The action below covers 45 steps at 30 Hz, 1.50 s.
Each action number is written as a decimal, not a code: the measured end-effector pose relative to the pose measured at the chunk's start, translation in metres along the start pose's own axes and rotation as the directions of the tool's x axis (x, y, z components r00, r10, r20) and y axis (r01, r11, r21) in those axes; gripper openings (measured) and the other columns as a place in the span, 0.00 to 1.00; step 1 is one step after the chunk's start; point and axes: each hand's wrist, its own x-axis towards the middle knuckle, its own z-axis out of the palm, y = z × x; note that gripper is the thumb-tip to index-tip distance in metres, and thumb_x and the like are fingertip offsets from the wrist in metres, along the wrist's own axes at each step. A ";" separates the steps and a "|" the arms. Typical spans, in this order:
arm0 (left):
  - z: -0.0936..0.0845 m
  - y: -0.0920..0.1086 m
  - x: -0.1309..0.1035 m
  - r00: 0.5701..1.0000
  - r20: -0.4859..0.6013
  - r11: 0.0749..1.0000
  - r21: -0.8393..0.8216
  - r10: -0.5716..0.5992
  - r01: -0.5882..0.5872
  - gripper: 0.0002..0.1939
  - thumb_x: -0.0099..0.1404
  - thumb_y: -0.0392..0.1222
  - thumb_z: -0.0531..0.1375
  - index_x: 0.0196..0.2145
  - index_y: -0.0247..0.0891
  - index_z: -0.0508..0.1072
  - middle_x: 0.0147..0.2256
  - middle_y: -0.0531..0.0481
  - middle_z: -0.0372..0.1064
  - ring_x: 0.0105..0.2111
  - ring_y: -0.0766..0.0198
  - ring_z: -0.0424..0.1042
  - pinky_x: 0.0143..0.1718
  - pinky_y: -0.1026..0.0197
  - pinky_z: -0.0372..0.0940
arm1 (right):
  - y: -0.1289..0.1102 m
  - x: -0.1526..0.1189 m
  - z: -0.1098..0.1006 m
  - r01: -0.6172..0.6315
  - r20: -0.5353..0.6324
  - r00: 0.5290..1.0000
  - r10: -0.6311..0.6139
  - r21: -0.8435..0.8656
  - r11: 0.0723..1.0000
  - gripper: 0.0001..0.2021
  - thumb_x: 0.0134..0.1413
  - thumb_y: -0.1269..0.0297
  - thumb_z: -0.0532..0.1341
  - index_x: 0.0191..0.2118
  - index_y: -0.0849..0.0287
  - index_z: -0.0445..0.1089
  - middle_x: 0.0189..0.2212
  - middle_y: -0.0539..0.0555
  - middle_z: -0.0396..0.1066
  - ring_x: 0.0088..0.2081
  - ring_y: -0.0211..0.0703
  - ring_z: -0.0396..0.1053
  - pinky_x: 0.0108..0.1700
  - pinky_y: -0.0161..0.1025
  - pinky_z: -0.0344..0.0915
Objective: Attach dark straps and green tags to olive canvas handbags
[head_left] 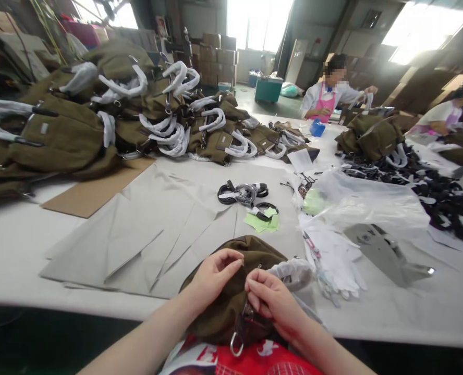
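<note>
An olive-brown bag [219, 320] lies at the table's front edge, partly over a red printed apron [255, 362]. My left hand [218, 271] is above the bag, thumb and fingertips pinched together. My right hand [268, 297] is just right of it, fingers curled and pinched near a metal fitting on the bag. What either pinch holds is too small to make out. A metal ring [236, 345] hangs from the bag's near side. A wrapped handle [294, 272] sticks out to the right, beside my right hand.
Bags with wrapped handles [211, 120] are piled along the back left. Coiled black cords [243, 194] and green slips [262, 221] lie ahead. On the right are white gloves [335, 255], a plastic bag [372, 200] and black straps [438, 192]. A person [327, 96] stands across the table.
</note>
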 end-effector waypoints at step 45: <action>-0.031 0.021 -0.011 0.983 0.184 0.725 0.674 0.022 -0.142 0.23 0.49 0.39 0.67 0.45 0.38 0.74 0.39 0.45 0.76 0.36 0.57 0.74 0.37 0.60 0.68 | -0.006 -0.019 -0.004 0.182 0.001 0.978 -0.207 -0.486 0.855 0.13 0.62 0.55 0.57 0.33 0.59 0.68 0.16 0.45 0.62 0.20 0.33 0.58 0.25 0.32 0.57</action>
